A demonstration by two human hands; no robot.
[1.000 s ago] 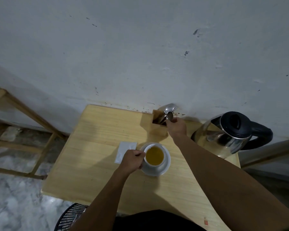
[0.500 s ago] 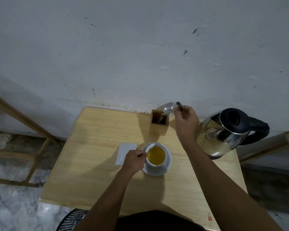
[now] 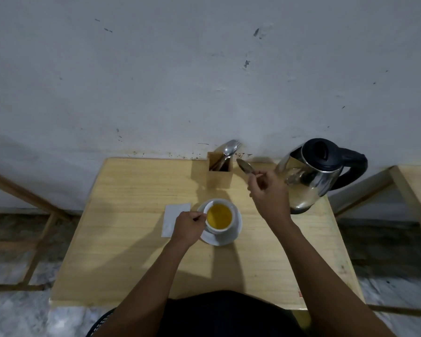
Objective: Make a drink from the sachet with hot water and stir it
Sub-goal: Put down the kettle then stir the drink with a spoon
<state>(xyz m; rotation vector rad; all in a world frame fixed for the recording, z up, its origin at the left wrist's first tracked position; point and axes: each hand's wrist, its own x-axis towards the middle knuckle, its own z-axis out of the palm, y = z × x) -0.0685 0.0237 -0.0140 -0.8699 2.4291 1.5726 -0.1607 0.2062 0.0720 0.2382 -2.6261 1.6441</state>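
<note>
A white cup [image 3: 219,217] full of yellow drink stands on a white saucer [image 3: 230,235] in the middle of the wooden table [image 3: 131,227]. My left hand [image 3: 188,226] grips the cup's handle on its left side. My right hand [image 3: 269,193] holds a metal spoon [image 3: 245,167] by its handle, bowl pointing up and away, above the table between the wooden cutlery holder [image 3: 219,171] and the steel kettle [image 3: 311,176]. The white sachet [image 3: 174,218] lies flat just left of the cup, partly under my left hand.
More cutlery [image 3: 230,148] sticks out of the holder at the table's back edge, against the wall. The black-lidded kettle stands at the back right. Wooden frames [image 3: 34,215] flank the table on both sides.
My right hand has drawn the spoon out of the cutlery holder and moved it right and toward me. The left hand has stayed on the cup's handle.
</note>
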